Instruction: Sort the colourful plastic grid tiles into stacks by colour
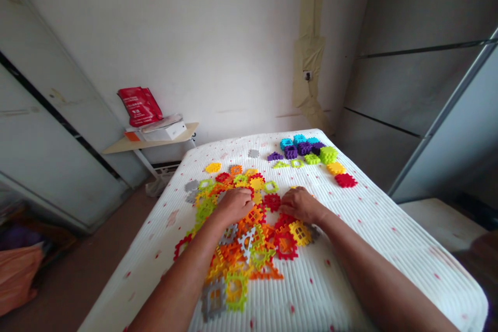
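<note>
A loose pile of flat plastic interlocking tiles in red, orange, yellow, green and grey covers the middle of the padded surface. Over the upper part of this heap is my left hand, its fingers curled down among yellow and red tiles; what they hold, if anything, is hidden. My right hand is at the heap's right edge with bent fingers, close to a red tile. Its fingertips reach down by other red pieces, and their grip is hidden too. A yellow window-shaped tile lies just below that hand.
Colour-sorted stacks stand at the far right: turquoise, purple, green, yellow and red. A lone grey tile lies near the back. Beyond the left edge, a small table bears a red bag and boxes.
</note>
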Demonstrator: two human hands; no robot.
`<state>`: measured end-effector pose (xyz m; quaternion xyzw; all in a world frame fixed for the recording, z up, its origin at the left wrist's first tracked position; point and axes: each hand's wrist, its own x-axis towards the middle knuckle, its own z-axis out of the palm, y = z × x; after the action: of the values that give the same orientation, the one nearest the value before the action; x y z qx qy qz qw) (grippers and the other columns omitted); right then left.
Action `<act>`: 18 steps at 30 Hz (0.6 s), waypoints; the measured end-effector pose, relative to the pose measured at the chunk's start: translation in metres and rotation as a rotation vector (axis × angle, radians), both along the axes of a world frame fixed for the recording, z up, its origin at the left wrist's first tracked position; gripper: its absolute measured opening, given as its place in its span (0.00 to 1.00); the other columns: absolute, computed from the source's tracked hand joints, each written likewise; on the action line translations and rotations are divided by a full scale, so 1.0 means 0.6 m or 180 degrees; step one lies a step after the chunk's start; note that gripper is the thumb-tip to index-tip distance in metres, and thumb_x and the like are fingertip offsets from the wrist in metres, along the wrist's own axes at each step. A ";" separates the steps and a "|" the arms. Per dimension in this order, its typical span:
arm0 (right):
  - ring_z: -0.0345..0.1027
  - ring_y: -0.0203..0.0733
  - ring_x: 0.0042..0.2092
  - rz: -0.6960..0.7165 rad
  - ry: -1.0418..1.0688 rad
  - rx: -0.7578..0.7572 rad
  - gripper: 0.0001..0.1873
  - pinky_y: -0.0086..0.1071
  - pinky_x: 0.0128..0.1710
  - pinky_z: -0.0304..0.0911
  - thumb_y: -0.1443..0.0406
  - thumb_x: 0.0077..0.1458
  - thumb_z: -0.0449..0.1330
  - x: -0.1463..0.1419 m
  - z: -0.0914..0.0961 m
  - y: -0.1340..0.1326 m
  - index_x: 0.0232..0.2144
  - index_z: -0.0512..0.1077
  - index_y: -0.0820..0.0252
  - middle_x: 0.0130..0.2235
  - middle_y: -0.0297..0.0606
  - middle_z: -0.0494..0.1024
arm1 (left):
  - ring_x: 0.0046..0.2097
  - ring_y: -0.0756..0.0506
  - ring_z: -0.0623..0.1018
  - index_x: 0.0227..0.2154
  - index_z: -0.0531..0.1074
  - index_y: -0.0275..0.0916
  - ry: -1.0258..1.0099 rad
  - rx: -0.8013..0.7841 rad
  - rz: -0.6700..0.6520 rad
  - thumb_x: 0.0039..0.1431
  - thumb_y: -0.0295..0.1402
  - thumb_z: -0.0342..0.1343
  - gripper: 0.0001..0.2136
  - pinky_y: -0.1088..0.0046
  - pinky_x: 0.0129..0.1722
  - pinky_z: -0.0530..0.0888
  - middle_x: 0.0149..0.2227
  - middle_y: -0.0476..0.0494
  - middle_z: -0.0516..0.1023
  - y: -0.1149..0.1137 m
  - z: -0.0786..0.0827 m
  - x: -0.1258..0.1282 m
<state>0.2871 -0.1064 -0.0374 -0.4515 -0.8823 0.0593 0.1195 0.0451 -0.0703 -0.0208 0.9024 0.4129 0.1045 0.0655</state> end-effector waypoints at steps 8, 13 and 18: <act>0.69 0.38 0.35 -0.0334 0.0549 0.0047 0.13 0.30 0.39 0.57 0.63 0.58 0.50 0.020 -0.005 0.012 0.32 0.75 0.58 0.33 0.38 0.78 | 0.32 0.46 0.73 0.18 0.71 0.38 0.0290 0.0168 0.0115 0.53 0.31 0.48 0.12 0.71 0.37 0.67 0.24 0.44 0.75 0.005 0.009 -0.007; 0.66 0.44 0.47 -0.0579 0.0586 0.0266 0.12 0.37 0.46 0.58 0.64 0.56 0.53 0.030 -0.019 0.022 0.39 0.74 0.57 0.44 0.41 0.76 | 0.52 0.46 0.70 0.44 0.72 0.41 0.0225 0.0248 0.0249 0.55 0.31 0.47 0.15 0.71 0.52 0.63 0.50 0.44 0.73 0.027 0.021 0.019; 0.66 0.43 0.48 -0.0654 0.0601 0.0249 0.11 0.37 0.49 0.59 0.66 0.55 0.53 0.042 -0.037 0.031 0.38 0.74 0.57 0.46 0.41 0.75 | 0.58 0.43 0.64 0.50 0.68 0.41 0.0503 -0.0020 0.0619 0.54 0.35 0.50 0.19 0.66 0.57 0.59 0.57 0.42 0.66 0.048 0.011 0.048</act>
<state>0.3121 -0.0879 -0.0599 -0.5269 -0.8178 0.0545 0.2250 0.0741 -0.0417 -0.0143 0.8633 0.5027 0.0376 0.0251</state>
